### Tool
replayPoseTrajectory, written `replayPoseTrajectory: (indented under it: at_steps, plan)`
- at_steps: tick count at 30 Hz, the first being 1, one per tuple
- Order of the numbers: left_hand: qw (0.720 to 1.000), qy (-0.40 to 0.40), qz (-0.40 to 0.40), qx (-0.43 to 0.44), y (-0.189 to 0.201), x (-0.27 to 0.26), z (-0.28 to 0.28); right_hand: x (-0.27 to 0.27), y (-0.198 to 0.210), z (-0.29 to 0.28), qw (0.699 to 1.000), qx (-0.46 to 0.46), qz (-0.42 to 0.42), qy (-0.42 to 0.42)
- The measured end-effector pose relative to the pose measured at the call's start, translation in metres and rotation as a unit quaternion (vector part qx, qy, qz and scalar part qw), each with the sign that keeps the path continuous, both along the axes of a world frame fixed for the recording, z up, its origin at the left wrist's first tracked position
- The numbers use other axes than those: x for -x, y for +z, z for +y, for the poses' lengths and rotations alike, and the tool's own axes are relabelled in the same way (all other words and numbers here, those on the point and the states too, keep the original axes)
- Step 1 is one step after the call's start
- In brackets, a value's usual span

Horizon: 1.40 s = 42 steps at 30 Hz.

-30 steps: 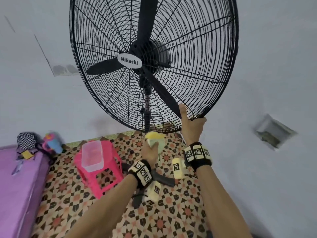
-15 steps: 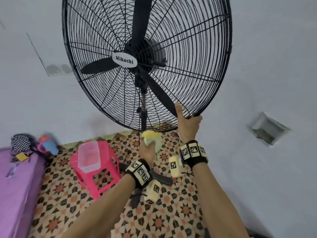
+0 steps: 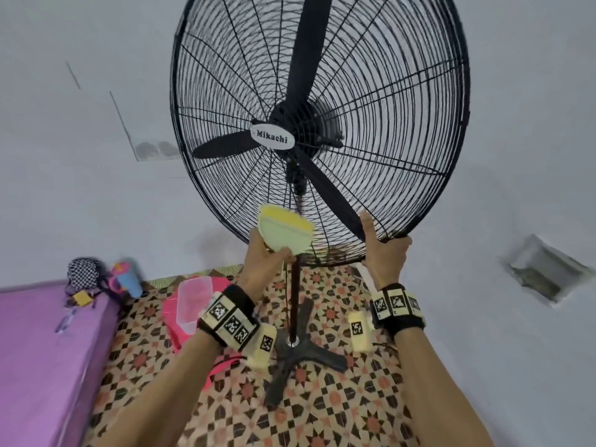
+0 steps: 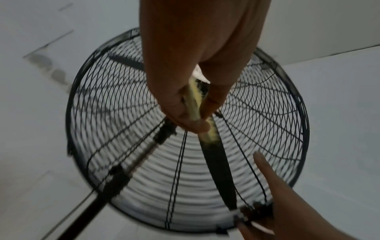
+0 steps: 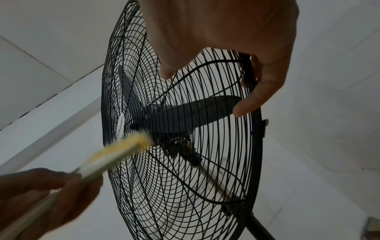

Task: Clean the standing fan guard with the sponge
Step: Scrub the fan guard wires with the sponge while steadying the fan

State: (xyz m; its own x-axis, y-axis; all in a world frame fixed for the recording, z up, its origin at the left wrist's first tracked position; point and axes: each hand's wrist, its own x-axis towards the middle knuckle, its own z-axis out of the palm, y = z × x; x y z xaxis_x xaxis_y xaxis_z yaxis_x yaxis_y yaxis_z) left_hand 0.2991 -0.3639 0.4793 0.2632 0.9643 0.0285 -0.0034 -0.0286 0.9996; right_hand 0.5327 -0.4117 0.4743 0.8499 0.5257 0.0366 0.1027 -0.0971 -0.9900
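sponge [image 3: 283, 232] has risen onto the lower guard [image 3: 403, 101]; left hand [image 3: 267, 259] grip pinching it, right hand [image 3: 385, 253] grip curled round the guard rim.

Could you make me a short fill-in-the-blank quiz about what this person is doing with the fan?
1. The left hand holds a yellow ____.
2. The right hand grips the fan guard at its ____ rim.
3. The badge at the guard's centre reads ____.
4. A clear plastic container sits on a ____ stool.

Missing words: sponge; lower; Mikachi; pink
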Motion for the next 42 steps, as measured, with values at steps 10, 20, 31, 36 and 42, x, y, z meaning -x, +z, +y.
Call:
replayPoseTrajectory:
  at_steps: [10,20,31,36,42]
  plan:
    - [0.986,-0.008,-0.042,-0.159,0.075,0.004,0.061,-0.01,0.003,-0.001,0.999,0.039,0.007,0.025]
    - [0.974,0.077,0.007,-0.215,0.091,0.017,0.088,-0.013,0.0,-0.001,0.998,0.061,-0.002,0.032]
    - [0.962,0.069,0.068,-0.254,0.094,0.016,0.091,-0.01,-0.002,-0.001,0.999,0.047,-0.017,0.018]
    - [0.953,0.141,0.139,-0.227,0.081,0.009,0.091,-0.014,0.002,-0.001,0.998,0.055,-0.013,0.022]
    - [0.958,0.078,0.111,-0.254,0.081,-0.005,0.07,-0.012,0.001,-0.004,0.997,0.063,-0.023,0.023]
